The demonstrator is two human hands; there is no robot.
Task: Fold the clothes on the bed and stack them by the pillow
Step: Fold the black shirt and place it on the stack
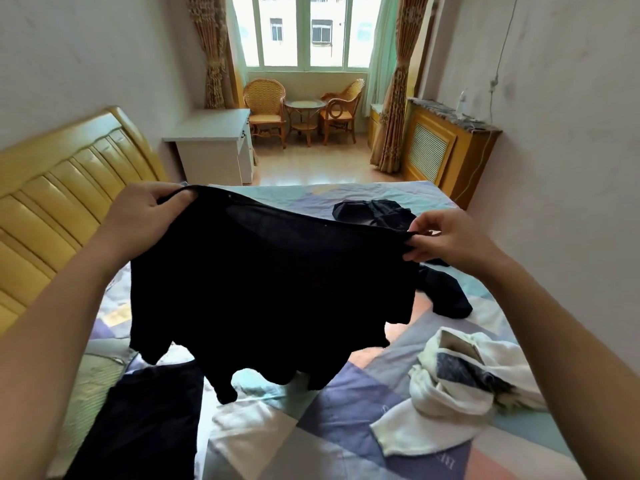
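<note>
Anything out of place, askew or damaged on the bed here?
No damage shows. The white garment lies crumpled near the right edge, and dark clothes sit bunched at the far side, unfolded. Both hands hold the black shirt up.

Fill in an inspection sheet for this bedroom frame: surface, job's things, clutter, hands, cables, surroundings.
Surface: bed with patchwork cover.
Job's things: black garment held up, spread; white garment crumpled at right; dark clothes heaped farther off; dark garment lying flat at lower left.
Clutter: nothing seen.
Hands: left hand and right hand each pinch a top corner of the black garment.
Cables: white cord down right wall.
Surroundings: yellow headboard, wicker chairs, window.
</note>
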